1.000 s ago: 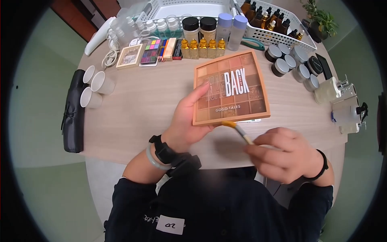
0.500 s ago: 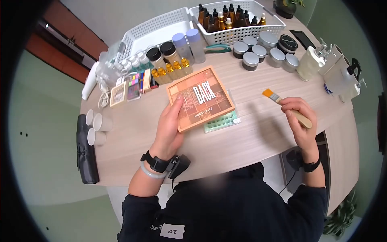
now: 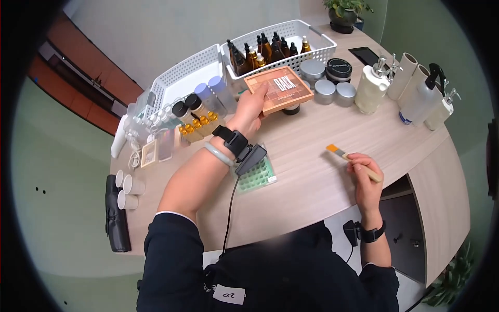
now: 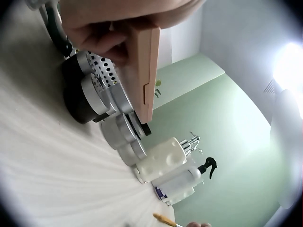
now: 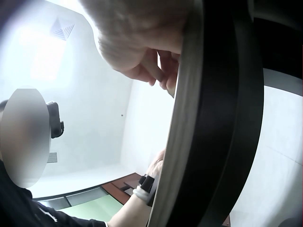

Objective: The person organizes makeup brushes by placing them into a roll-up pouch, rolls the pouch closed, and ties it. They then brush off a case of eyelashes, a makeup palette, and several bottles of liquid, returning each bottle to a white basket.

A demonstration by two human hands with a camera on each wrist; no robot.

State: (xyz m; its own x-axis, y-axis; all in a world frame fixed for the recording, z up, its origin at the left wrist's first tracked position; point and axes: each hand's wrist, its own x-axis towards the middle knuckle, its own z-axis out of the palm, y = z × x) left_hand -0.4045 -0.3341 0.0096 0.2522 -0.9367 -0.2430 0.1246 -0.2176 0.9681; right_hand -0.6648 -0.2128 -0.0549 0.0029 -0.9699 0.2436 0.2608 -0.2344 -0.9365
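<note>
In the head view my left hand (image 3: pixel 250 110) grips the near left corner of a square eyeshadow palette (image 3: pixel 280 89), thumb on top of its lid. The palette is held above the table and overlaps some of the silver-lidded jars (image 3: pixel 325 91). Its pink-tan edge shows side-on in the left wrist view, fingers curled beneath. My right hand (image 3: pixel 365 179) pinches a flat brush (image 3: pixel 340 153) with orange bristles and a pale wooden handle, near the table's front edge. Below the left wrist lies a green tray (image 3: pixel 255 177) with rows of small dark marks, partly hidden by the wrist camera.
White perforated baskets (image 3: pixel 332 47) stand at the back, one with amber dropper bottles (image 3: pixel 266 51). Pump bottles (image 3: pixel 372 93) and a spray bottle (image 3: pixel 417 101) line the right side. White cups (image 3: pixel 134 185) and a black roll (image 3: pixel 117 221) lie left. A cabinet door (image 3: pixel 439 218) hangs open.
My left hand has carried the palette away from me toward the jars at the back, uncovering the green tray. My right hand has drawn back to the right with the brush. The head view has turned.
</note>
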